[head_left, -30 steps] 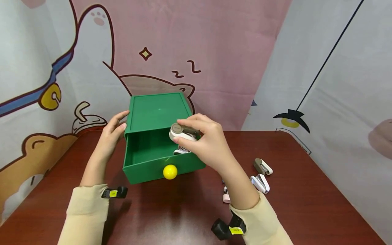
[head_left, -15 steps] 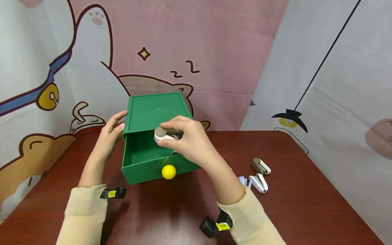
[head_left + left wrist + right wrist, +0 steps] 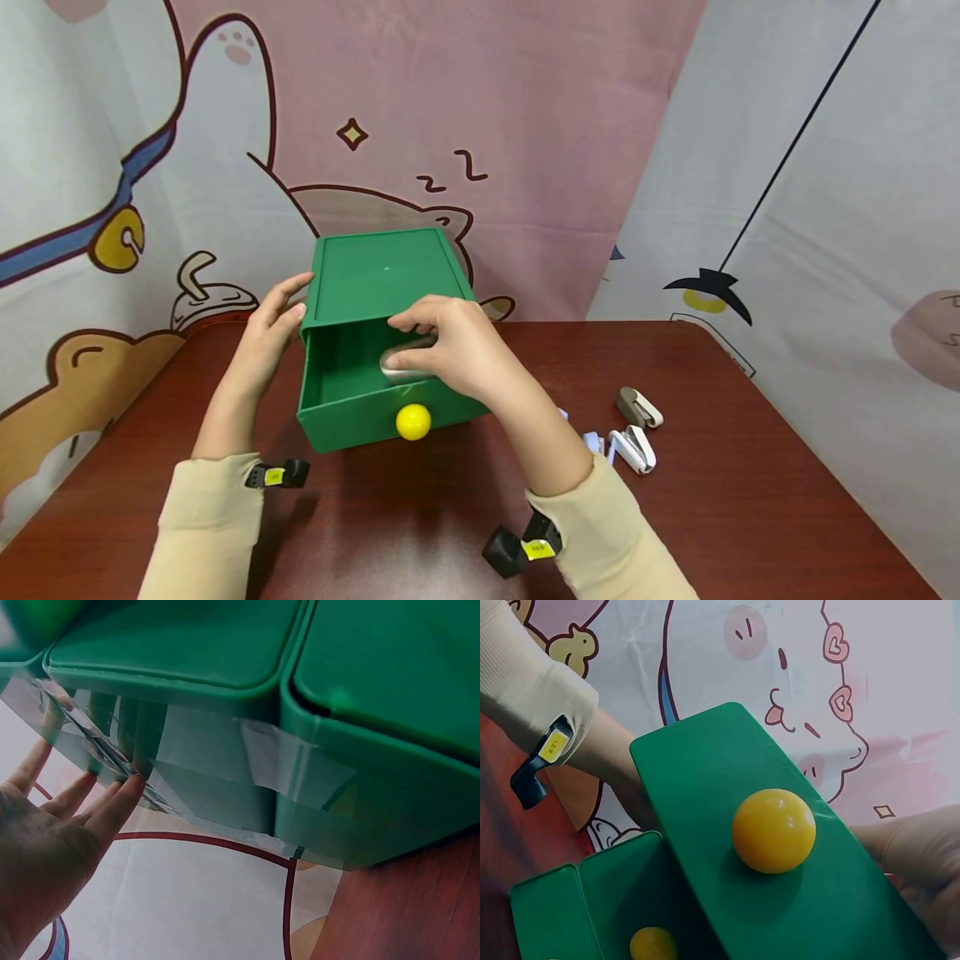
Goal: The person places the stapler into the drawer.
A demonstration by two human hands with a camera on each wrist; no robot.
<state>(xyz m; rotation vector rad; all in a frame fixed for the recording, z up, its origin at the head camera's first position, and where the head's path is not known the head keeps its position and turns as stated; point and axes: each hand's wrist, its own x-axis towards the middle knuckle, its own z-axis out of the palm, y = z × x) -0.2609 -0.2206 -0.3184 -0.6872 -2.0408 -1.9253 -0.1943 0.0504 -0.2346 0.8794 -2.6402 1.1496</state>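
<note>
A green drawer box stands on the table with its upper drawer pulled out, a yellow knob on its front. My right hand reaches over the drawer, thumb and index finger spread apart. Below the thumb, blurred, is a small white and brown stapler inside the drawer, partly covered by the hand. My left hand rests with extended fingers against the box's left side; in the left wrist view its fingertips touch the taped side wall.
To the right on the table lie a brown and white stapler, a white stapler and a lavender item partly behind my right forearm. Lower drawers with another yellow knob show in the right wrist view. A printed curtain hangs behind.
My right hand has moved left over the drawer and lowered with the stapler. Its fingers have parted and the stapler has dropped lower into the drawer. The left hand stays put.
</note>
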